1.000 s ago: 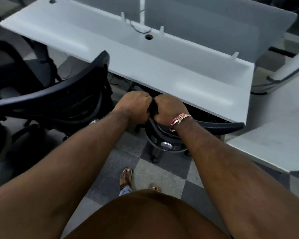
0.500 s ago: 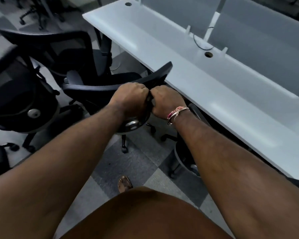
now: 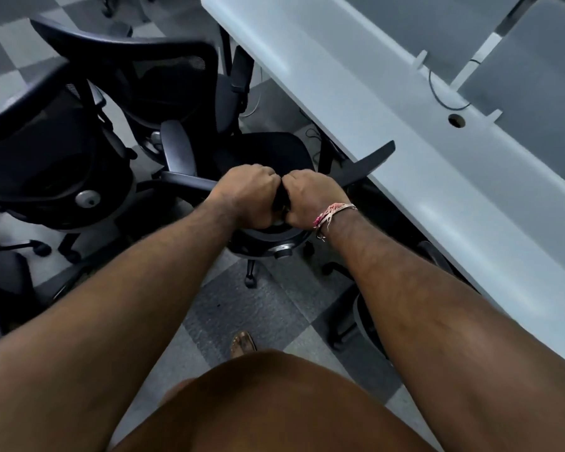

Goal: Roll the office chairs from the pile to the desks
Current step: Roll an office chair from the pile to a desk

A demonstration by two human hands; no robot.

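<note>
A black mesh office chair (image 3: 268, 151) stands beside the long white desk (image 3: 405, 164), with its seat toward the desk's left end. The top edge of its backrest runs from lower left to the desk's edge. My left hand (image 3: 247, 194) and my right hand (image 3: 310, 199) are closed side by side on the middle of that top edge, knuckles touching. My right wrist wears a pink thread band. The chair's star base and castors (image 3: 249, 280) show under the backrest.
Two more black chairs (image 3: 62, 151) (image 3: 163, 79) crowd together at the left, touching the held chair's armrest. Another chair (image 3: 366, 321) sits tucked under the desk at lower right. Grey partition panels (image 3: 519, 70) line the desk's far side. My foot (image 3: 242, 342) stands on checkered carpet.
My two fists, still side by side, have moved from the backrest of the chair tucked under the desk to the chair left of it. The view swung left along the desk.
</note>
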